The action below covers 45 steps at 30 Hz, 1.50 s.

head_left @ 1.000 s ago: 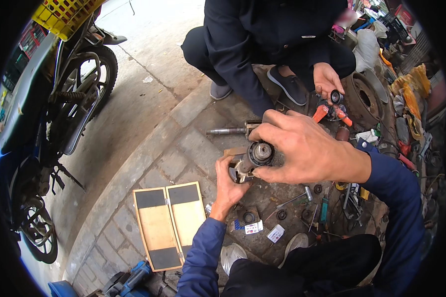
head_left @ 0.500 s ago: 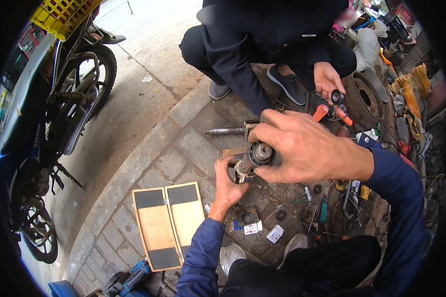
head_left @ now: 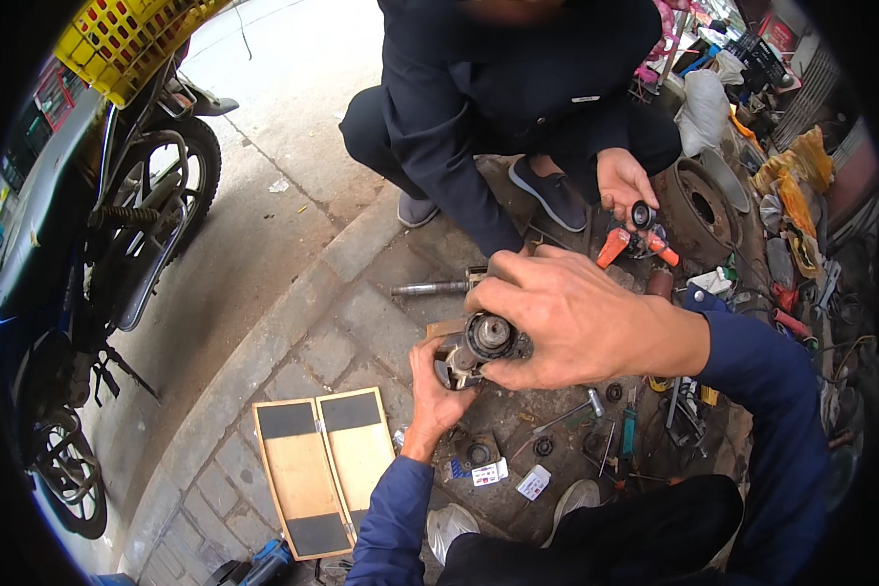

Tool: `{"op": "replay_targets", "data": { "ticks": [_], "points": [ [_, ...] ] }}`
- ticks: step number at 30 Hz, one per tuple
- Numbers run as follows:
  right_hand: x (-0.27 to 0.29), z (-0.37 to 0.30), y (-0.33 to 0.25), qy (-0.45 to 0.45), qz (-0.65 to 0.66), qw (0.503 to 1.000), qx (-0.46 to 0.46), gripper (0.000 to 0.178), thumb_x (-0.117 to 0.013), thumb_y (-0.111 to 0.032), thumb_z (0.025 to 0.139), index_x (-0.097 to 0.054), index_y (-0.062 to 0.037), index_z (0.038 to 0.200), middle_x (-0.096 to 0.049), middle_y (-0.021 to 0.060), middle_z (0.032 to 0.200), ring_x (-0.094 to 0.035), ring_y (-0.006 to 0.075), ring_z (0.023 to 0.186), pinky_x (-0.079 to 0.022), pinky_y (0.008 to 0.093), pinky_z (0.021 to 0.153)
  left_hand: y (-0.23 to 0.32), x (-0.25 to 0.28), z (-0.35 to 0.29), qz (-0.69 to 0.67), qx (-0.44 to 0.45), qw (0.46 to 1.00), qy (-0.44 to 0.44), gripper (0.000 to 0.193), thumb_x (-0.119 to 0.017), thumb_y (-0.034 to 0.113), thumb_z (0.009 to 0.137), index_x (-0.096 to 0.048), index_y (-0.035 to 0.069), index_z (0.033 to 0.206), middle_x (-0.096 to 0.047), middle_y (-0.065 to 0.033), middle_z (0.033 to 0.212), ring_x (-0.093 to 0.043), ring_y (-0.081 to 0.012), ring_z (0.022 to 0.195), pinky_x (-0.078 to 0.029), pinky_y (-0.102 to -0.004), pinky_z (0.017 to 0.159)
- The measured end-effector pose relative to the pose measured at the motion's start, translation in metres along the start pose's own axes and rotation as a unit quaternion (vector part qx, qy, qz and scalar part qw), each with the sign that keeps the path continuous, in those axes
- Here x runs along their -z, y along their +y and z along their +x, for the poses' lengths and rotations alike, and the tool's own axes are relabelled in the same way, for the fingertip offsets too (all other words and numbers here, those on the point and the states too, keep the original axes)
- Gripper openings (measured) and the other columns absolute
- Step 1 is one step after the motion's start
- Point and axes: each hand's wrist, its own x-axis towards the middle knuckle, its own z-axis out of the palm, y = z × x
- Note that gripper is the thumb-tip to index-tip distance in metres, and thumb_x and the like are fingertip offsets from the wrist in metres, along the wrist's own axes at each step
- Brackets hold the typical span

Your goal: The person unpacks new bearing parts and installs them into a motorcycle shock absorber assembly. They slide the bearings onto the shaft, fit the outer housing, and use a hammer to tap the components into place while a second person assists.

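Both hands on a greasy metal shaft assy [head_left: 491, 335], held up over stone paving [head_left: 376, 327].
L hand [head_left: 438, 393] grips its L side btwn thumb & fingers; R hand [head_left: 588, 317] is closed round the R side, nr the round shaft end. Co-worker's hand [head_left: 625, 182], beyond, holds a small blk bearing [head_left: 642, 216]. Open wooden case [head_left: 298, 469] lies lower L, motorbike [head_left: 132, 230] stands far L.

On the left stands a motorcycle [head_left: 54, 234] with a yellow basket [head_left: 117, 61]; nearer, a wooden case [head_left: 298, 469] lies open on the paving [head_left: 386, 330]. Far right, a white sack [head_left: 701, 112] sits near a rusty wheel rim [head_left: 698, 198].
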Motion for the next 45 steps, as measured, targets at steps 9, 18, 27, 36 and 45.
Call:
{"op": "replay_targets", "data": {
  "ticks": [9, 18, 27, 36, 45],
  "points": [
    [-0.0019, -0.0029, 0.0028, -0.012, 0.004, 1.0, 0.005, 0.043, -0.083, -0.033, 0.082, -0.063, -0.0003, 0.101, -0.057, 0.0176, 0.095, -0.064, 0.0373, 0.081, -0.049, 0.0498, 0.077, 0.0022, 0.0001, -0.0013, 0.016, 0.004, 1.0, -0.004, 0.087, -0.09, 0.005, 0.062, -0.05, 0.003, 0.139, -0.053, -0.0204, 0.13, -0.053, -0.041, 0.123, -0.046, -0.0488, 0.109],
    [0.0003, -0.0029, 0.0016, -0.013, -0.002, 1.0, 0.002, 0.043, -0.083, -0.034, 0.082, -0.064, -0.0001, 0.102, -0.057, 0.0173, 0.096, -0.064, 0.0366, 0.083, -0.049, 0.0494, 0.078, 0.0036, 0.0002, -0.0007, 0.015, 0.001, 1.0, -0.001, 0.087, -0.09, 0.005, 0.062, -0.05, 0.003, 0.139, -0.052, -0.02, 0.13, -0.053, -0.0409, 0.122, -0.046, -0.0489, 0.109],
    [-0.0004, -0.0024, 0.0024, -0.015, -0.001, 1.0, 0.006, 0.046, -0.084, -0.034, 0.081, -0.063, -0.0009, 0.104, -0.057, 0.0173, 0.096, -0.065, 0.0372, 0.084, -0.05, 0.05, 0.078, 0.0046, 0.001, -0.0013, 0.009, -0.002, 1.0, 0.0, 0.086, -0.091, 0.006, 0.063, -0.05, 0.004, 0.138, -0.053, -0.0205, 0.132, -0.053, -0.0414, 0.123, -0.045, -0.0491, 0.11],
    [-0.0008, -0.0024, 0.0026, -0.018, 0.009, 1.0, 0.005, 0.045, -0.083, -0.034, 0.082, -0.063, -0.0013, 0.105, -0.057, 0.0177, 0.097, -0.064, 0.0387, 0.085, -0.049, 0.0509, 0.078, 0.0013, 0.0, -0.0018, 0.009, -0.013, 1.0, 0.007, 0.084, -0.09, 0.005, 0.063, -0.051, 0.004, 0.138, -0.054, -0.0196, 0.131, -0.054, -0.0404, 0.122, -0.046, -0.0486, 0.109],
    [-0.0003, -0.0036, 0.0019, -0.019, -0.001, 1.0, 0.002, 0.045, -0.084, -0.033, 0.081, -0.062, -0.0016, 0.104, -0.058, 0.0178, 0.098, -0.066, 0.0407, 0.087, -0.05, 0.0521, 0.079, 0.0028, -0.0015, -0.0016, 0.002, 0.001, 1.0, 0.002, 0.083, -0.09, 0.006, 0.063, -0.052, 0.004, 0.137, -0.054, -0.0185, 0.13, -0.054, -0.0395, 0.122, -0.046, -0.0475, 0.109]
  ]
}}
